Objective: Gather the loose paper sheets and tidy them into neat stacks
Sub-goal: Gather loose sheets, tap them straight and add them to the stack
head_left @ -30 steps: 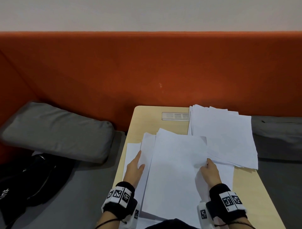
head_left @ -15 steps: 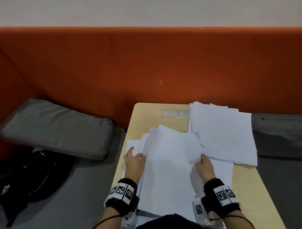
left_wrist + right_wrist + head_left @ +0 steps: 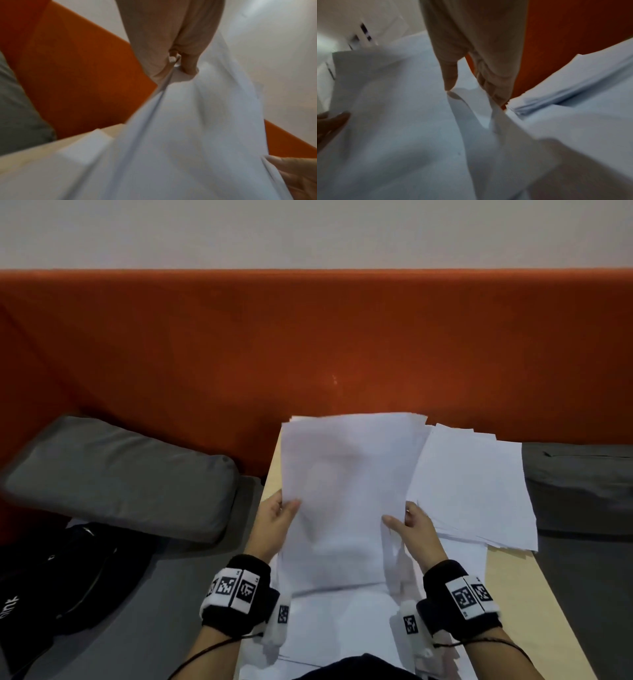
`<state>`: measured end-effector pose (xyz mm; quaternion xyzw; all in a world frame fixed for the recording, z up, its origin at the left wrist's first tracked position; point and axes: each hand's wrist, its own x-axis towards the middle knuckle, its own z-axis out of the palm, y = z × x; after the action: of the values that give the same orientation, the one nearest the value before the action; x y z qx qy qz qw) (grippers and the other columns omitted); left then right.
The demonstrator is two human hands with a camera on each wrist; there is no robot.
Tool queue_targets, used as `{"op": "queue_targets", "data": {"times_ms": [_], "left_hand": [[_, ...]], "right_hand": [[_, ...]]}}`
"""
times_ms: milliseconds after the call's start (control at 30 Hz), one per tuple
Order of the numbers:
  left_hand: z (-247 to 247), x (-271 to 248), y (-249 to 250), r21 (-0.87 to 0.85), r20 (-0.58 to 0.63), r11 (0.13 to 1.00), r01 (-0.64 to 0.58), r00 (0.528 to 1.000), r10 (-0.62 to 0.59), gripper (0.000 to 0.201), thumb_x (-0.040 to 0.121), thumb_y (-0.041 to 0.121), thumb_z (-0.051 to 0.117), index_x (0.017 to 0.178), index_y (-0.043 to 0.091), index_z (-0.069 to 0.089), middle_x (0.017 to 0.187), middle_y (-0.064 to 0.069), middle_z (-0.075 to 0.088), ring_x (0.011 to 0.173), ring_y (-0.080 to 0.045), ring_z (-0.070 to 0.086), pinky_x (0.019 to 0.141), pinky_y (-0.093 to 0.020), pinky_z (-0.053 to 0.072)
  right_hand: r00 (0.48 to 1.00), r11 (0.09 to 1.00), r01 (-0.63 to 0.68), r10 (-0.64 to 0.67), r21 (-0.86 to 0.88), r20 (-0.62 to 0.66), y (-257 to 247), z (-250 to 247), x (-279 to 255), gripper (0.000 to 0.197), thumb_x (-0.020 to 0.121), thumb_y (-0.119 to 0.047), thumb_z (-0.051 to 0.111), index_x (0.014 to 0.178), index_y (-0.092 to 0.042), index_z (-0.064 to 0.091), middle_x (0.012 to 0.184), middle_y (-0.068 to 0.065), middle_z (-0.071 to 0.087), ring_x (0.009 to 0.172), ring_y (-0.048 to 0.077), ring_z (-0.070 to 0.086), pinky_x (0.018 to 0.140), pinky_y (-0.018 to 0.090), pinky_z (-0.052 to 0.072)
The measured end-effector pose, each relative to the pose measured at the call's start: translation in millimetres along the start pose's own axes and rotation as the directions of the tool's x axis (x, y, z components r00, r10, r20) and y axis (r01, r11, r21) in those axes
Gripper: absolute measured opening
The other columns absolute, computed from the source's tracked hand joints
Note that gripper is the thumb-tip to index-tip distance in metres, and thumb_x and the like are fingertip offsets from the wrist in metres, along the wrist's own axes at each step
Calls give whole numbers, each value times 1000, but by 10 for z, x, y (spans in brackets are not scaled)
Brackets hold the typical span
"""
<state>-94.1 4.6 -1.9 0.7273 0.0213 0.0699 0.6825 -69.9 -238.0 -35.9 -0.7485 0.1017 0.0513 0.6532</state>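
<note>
A bundle of white paper sheets (image 3: 346,491) stands raised and tilted above the small wooden table (image 3: 534,621). My left hand (image 3: 277,517) grips its left edge, thumb on the near face; the left wrist view shows the pinch on the sheets (image 3: 197,121). My right hand (image 3: 412,523) holds the right edge, thumb on the front and fingers behind the paper (image 3: 402,121). A second, fanned pile of sheets (image 3: 476,487) lies on the table's right side. More loose sheets (image 3: 342,621) lie flat under the raised bundle.
An orange upholstered backrest (image 3: 308,344) runs behind the table. A grey cushion (image 3: 116,474) lies to the left, a black bag (image 3: 68,573) below it. Grey seat padding (image 3: 582,484) sits to the right.
Both hands have squeezed the loose sheets together and lifted them off the table as one bundle, tilting it upright. The bundle now hides the table's far end.
</note>
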Motion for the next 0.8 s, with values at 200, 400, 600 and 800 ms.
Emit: {"op": "queue_targets", "data": {"times_ms": [200, 400, 600, 800], "left_hand": [[-25, 27, 339, -90, -88, 982, -167, 983, 159, 26, 90, 9, 52, 115, 16, 53, 108, 8, 65, 99, -1, 63, 91, -21, 51], [3, -26, 204, -54, -61, 991, -122, 991, 119, 31, 93, 9, 52, 123, 13, 48, 113, -2, 63, 106, -13, 62, 88, -27, 52], [-63, 39, -365, 376, 27, 911, 168, 981, -192, 33, 93, 4, 51, 126, 10, 47, 125, -10, 55, 115, -26, 54, 93, -28, 44], [-59, -69, -635, 544, -9, 713, 442, 853, -522, 39, 96, 12, 46, 135, 6, 41, 136, -9, 45, 125, -24, 46, 99, -28, 35]], "right_hand": [[966, 955, 255, -258, 152, -1, -463, 55, -106, 14, 88, 3, 57, 97, -6, 60, 90, 5, 67, 81, 11, 63, 78, 24, 51], [986, 984, 154, -159, 87, 52, -409, 92, -99, 21, 81, -6, 69, 101, -4, 65, 93, 9, 69, 84, 19, 66, 70, 19, 53], [971, 996, 67, -78, -57, -227, -241, -54, 100, 21, 88, -6, 59, 103, 8, 62, 93, 13, 61, 86, 23, 56, 71, 28, 43], [981, 878, -192, 154, -438, -121, 124, -238, 163, 20, 89, -5, 52, 104, 6, 59, 93, 17, 58, 83, 27, 50, 70, 29, 37]]}}
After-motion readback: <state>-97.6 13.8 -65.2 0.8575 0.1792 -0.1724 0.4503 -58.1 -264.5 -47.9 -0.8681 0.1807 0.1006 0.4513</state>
